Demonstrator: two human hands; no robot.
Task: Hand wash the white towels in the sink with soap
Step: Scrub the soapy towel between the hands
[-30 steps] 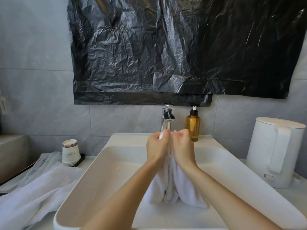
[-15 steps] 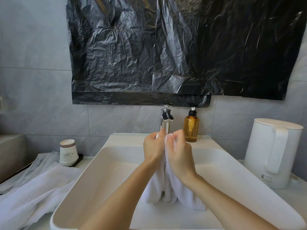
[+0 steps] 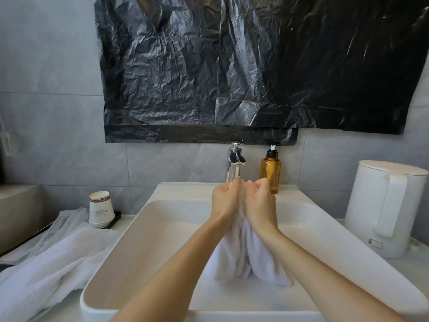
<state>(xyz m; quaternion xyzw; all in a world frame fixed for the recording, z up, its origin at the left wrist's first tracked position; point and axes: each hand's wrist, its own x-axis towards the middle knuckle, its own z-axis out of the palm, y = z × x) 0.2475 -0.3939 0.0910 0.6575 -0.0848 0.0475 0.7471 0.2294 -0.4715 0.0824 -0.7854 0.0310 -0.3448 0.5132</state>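
Mid-wash: I see 1 white towel (image 3: 234, 259) bunched over the sink (image 3: 139, 228).
The left hand (image 3: 226, 203) and right hand (image 3: 260, 205) each grip its top; a 2nd towel (image 3: 51, 263) at 9 o'clock looks unwashed.

**Obs. — person's arms and hands, head view**

Two arms are entering from the lower edge of the frame. The left forearm (image 3: 176, 263) and right forearm (image 3: 325, 268) are showing bare along their whole visible length. The left hand (image 3: 226, 201) and right hand (image 3: 260, 203) are showing bare too, wrists included. The fingers (image 3: 262, 184) are showing mostly as knuckles, with the nails out of sight. Everything above the elbows is lying outside the frame, so clothing there cannot be told.
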